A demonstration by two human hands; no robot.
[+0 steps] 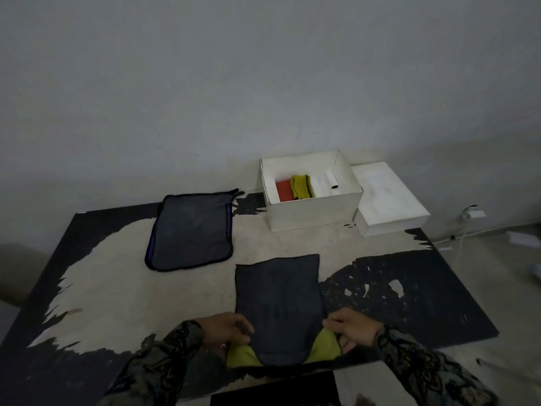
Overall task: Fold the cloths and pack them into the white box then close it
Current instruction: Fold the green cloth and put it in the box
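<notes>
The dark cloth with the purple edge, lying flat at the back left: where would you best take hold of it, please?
Pinch the purple-edged cloth at its two near corners, coming from the near side; it lies flat and apart from the white box, its near edge facing the person.

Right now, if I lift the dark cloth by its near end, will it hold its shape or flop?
Probably flop: the dark cloth lies flat and thin on the table, and its near end bunches where the left hand and right hand pinch it. It looks light. The far end would likely drag and unfold.
</notes>
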